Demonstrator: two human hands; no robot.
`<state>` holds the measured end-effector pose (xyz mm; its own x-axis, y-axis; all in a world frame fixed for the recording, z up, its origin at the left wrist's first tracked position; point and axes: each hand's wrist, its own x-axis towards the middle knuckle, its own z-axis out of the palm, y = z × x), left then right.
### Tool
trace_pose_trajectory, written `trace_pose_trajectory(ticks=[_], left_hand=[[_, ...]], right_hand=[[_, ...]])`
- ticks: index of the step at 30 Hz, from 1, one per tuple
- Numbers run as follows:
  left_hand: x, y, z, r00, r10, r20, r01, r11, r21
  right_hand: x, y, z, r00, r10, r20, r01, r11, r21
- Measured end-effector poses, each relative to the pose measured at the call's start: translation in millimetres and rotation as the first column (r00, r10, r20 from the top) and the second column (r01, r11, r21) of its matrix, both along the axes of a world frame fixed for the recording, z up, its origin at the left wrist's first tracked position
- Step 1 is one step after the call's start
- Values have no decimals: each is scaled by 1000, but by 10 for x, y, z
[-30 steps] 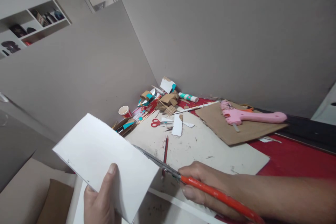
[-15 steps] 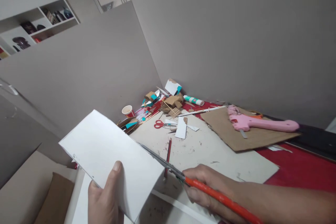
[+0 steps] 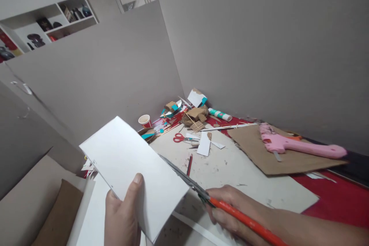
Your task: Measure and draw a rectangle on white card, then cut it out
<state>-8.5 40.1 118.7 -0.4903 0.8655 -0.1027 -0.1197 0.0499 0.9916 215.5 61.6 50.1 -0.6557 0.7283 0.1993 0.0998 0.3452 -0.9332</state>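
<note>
My left hand (image 3: pixel 125 207) grips a white sheet of card (image 3: pixel 129 157) by its lower edge, thumb on top and fingers underneath. The card is held tilted above the table. Wrapped round orange handles, my right hand (image 3: pixel 230 207) holds a pair of large scissors (image 3: pixel 198 189). Their grey blades lie along the card's right edge; whether they bite into it I cannot tell. Below the blades a dark red pencil (image 3: pixel 189 164) rests on the pale work board (image 3: pixel 225 173).
Small red scissors (image 3: pixel 179 137) and paper scraps lie farther back. A pink glue gun (image 3: pixel 305 148) rests on brown cardboard (image 3: pixel 253 153) at right. A paper cup (image 3: pixel 145 121), cardboard pieces and a white-green tube (image 3: pixel 220 114) stand or lie near the walls (image 3: pixel 259 46).
The whole view has shifted slightly, so everything appears farther right. Both hands keep their hold on the card and the scissors, and the blades stay along the card's right edge.
</note>
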Motion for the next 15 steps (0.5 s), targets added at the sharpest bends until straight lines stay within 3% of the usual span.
trace_pose_trajectory(ticks=[7, 12, 15], left_hand=[[43, 6, -37, 1000, 5, 30, -6, 1000, 30], [81, 10, -66, 999, 30, 44, -33, 997, 63], [84, 9, -85, 999, 13, 53, -17, 997, 75]], right_hand=[[-2, 29, -176, 999, -36, 37, 40, 995, -94], [42, -83, 20, 996, -80, 34, 84, 986, -143], [37, -82, 16, 1000, -32, 1, 31, 990, -138]])
